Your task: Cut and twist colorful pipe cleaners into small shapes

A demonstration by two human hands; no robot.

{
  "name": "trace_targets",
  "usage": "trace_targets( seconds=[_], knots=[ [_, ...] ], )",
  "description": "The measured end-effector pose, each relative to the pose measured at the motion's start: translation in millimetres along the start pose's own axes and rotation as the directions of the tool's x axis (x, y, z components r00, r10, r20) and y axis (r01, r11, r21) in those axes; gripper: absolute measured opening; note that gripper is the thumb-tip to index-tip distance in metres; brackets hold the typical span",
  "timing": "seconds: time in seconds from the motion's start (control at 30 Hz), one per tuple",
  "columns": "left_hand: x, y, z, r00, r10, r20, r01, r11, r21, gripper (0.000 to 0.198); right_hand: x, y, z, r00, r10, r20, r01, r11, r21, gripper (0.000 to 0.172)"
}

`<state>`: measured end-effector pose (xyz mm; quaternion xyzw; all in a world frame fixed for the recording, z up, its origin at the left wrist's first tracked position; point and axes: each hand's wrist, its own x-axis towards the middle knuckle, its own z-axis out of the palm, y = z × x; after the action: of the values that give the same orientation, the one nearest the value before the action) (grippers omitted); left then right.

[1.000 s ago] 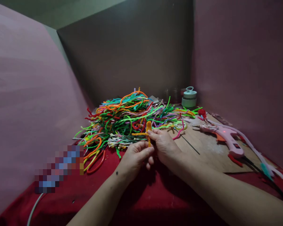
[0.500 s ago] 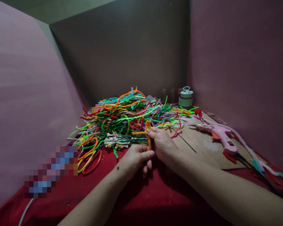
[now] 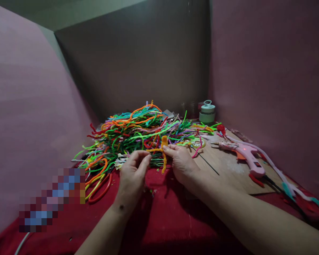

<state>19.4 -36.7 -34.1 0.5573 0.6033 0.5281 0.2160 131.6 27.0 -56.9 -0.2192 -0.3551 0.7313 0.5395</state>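
Note:
Between thumb and fingers, my right hand pinches an orange fuzzy pipe cleaner bent into a looped shape. One of its ends hangs down and another sticks out to the left. My left hand is beside that left end, thumb and forefinger pressed together. Whether these fingertips grip the strand or only come close to it, I cannot make out. Behind my hands lies a bundle of thin dark stems with pale tips, partly covered by my left hand.
A large heap of multicoloured pipe cleaners spreads across the back. On a wooden board at right lies a pink glue gun, its red light on. Also around are a green lidded container, orange-handled scissors and red cloth.
My left hand has let go of the hanging lower end of the orange pipe cleaner and moved left and up to the side strand. My right hand keeps its pinch.

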Motion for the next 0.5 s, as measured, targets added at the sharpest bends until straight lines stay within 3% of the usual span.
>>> trace_targets(
  seconds=[0.07,0.17,0.23,0.3,0.37,0.5],
  knots=[
    [4.5,6.9,-3.8,0.968,0.226,-0.110,-0.202,0.960,0.196,0.019,-2.0,0.1,0.2,1.000,0.004,0.021,-0.003,0.998,-0.059,0.022],
    [15.8,14.9,-8.6,0.908,0.418,0.030,-0.389,0.815,0.429,0.017,-4.9,-1.4,1.4,0.999,0.011,0.038,-0.005,0.990,-0.143,0.022],
    [22.9,15.6,-9.4,0.913,0.371,0.169,-0.407,0.802,0.437,0.015,-5.8,-2.2,2.1,0.999,0.004,0.045,0.003,0.989,-0.151,0.021],
    [27.1,12.1,-8.4,0.936,0.261,0.235,-0.334,0.866,0.372,0.017,-5.8,-2.3,2.1,0.999,-0.003,0.039,0.008,0.990,-0.144,0.020],
    [28.0,6.4,-6.9,0.957,0.186,0.222,-0.249,0.921,0.301,0.019,-5.4,-1.7,1.4,0.999,0.008,0.042,-0.003,0.991,-0.130,0.020],
    [26.6,-3.2,-7.2,0.970,0.157,0.184,-0.196,0.957,0.216,0.021,-5.5,-1.0,-0.1,0.994,0.049,0.100,-0.039,0.995,-0.092,0.017]
  ],
)
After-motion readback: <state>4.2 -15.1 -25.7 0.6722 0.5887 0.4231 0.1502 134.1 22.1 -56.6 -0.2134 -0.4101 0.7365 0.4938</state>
